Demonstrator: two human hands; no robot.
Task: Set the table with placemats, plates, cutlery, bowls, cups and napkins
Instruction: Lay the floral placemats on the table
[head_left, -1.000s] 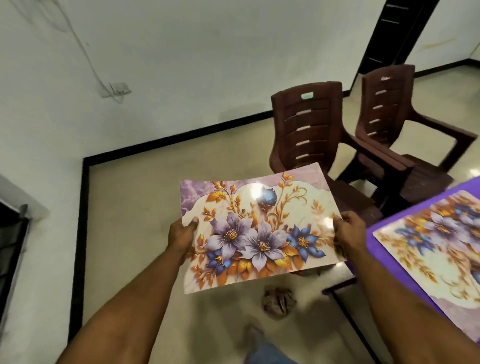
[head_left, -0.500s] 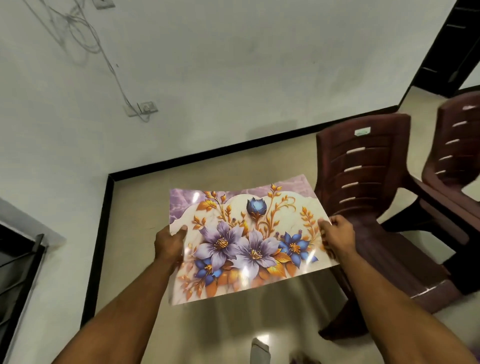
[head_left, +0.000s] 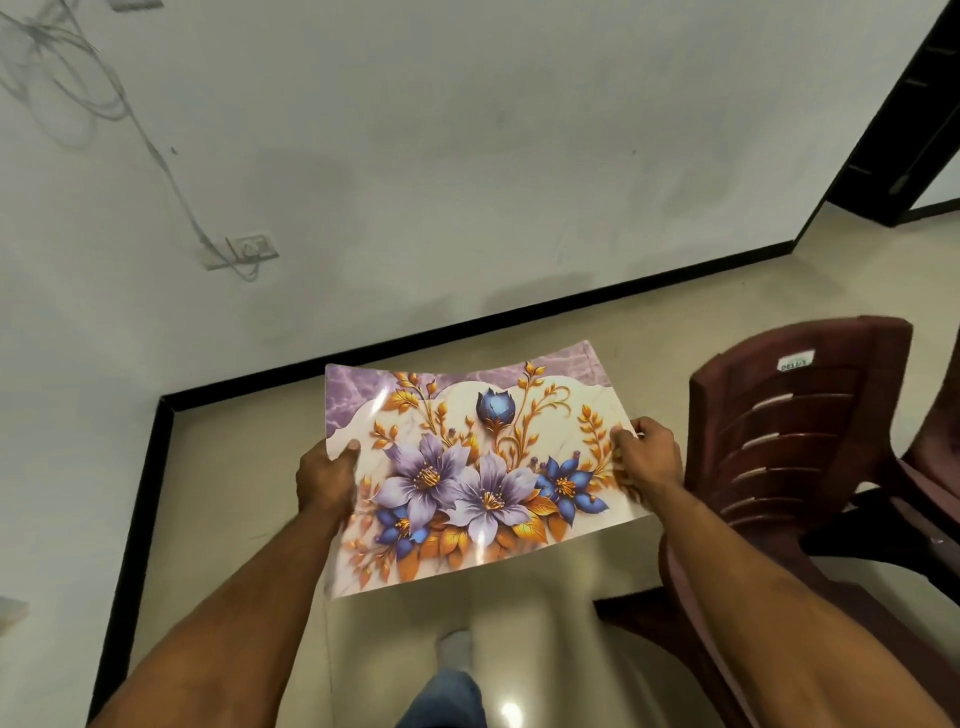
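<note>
— At six o'clock of the head view, what is being carried?

— A floral placemat (head_left: 483, 467), glossy and slightly bowed, held in the air above the floor (head_left: 234, 493). The left hand (head_left: 324, 480) grips its nine o'clock edge, thumb curled on top and fingers hidden beneath. The right hand (head_left: 649, 457) pinches the three o'clock edge, fingers curled round it.

— What has changed over the last second?

— A second ago a purple table with another floral mat already laid showed at four o'clock. Now it is out of frame. Two maroon plastic chairs have slid toward three o'clock; only one chair (head_left: 789, 457) shows fully, a sliver of the other at the right edge. The wall (head_left: 467, 156) and its socket (head_left: 252, 249) at ten o'clock fill more of the view. The grip looks unchanged.

— Meaning for the task?

— My guess: the person is turning away from the laid setting, walking this mat to another place. It is not yet set down, and no plates, cutlery, bowls, cups or napkins are visible.
</note>
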